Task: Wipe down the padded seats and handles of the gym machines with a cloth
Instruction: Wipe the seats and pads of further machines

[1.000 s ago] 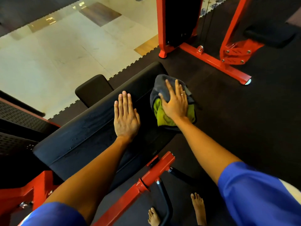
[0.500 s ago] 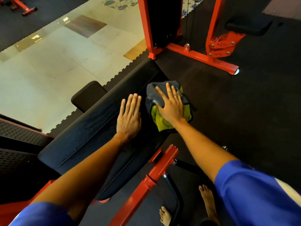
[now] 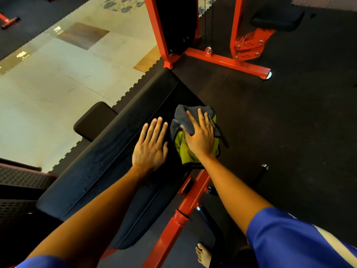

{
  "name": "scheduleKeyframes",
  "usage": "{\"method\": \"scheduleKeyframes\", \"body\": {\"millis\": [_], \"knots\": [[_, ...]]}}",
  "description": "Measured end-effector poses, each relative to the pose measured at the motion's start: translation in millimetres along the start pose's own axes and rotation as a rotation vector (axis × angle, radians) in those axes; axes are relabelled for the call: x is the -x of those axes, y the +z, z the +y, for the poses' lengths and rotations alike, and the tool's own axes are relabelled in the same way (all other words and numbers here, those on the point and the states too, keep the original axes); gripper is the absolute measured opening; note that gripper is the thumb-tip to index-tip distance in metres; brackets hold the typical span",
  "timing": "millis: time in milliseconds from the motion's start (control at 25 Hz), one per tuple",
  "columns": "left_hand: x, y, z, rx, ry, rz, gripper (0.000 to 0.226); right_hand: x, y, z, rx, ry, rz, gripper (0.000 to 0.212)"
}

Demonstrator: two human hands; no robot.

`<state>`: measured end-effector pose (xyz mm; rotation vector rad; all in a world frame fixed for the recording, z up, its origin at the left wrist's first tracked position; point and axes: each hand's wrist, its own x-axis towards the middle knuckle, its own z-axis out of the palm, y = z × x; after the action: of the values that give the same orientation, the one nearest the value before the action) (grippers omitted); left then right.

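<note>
Left hand (image 3: 150, 147): flat, fingers straight, on the black pad (image 3: 108, 151).
Right hand (image 3: 201, 139): fingers spread, pressing grey-green cloth (image 3: 182, 146).

On my feed, short blue sleeves fill the bottom corners: the right sleeve (image 3: 289, 238) carries a pale cream stripe (image 3: 333, 243) toward the lower right, and the left sleeve (image 3: 44, 262) looks plain. A thin ring (image 3: 207, 126) sits on a finger of the right hand (image 3: 201, 139). One bare foot (image 3: 202, 255) shows at the bottom edge.
</note>
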<state>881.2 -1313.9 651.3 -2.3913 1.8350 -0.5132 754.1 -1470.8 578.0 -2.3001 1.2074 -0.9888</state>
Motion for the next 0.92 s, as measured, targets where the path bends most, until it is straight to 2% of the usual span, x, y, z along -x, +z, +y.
{"method": "scheduleKeyframes", "body": {"millis": [160,240,360,480,560,640,720,800,920], "knots": [[-1,-2,0,-0.027,0.001,0.001,0.068,-30,1,-2,-0.032,0.274,0.014,0.071],[0,-2,-1,-0.023,-0.003,-0.006,0.069,4,2,-18,-0.025,0.237,0.028,0.070],[-1,-3,1,-0.026,0.000,-0.007,0.068,67,-4,-36,-0.021,0.134,-0.053,0.071],[1,-3,0,-0.027,0.001,-0.006,0.067,60,1,-20,-0.045,0.154,-0.037,0.066],[1,-4,0,-0.017,0.002,0.000,0.067,27,1,-1,-0.081,0.280,-0.004,0.062],[0,-4,1,-0.020,-0.001,0.002,0.066,-3,-2,11,-0.203,0.492,-0.003,0.061],[0,-4,3,-0.024,0.001,0.000,0.066,-8,-7,5,-0.282,0.629,0.077,0.059],[0,-5,2,-0.031,-0.001,-0.002,0.067,13,-7,-15,-0.229,0.667,0.124,0.062],[1,-6,2,-0.028,-0.005,0.003,0.067,52,-5,-35,-0.235,0.651,0.033,0.067]]}}
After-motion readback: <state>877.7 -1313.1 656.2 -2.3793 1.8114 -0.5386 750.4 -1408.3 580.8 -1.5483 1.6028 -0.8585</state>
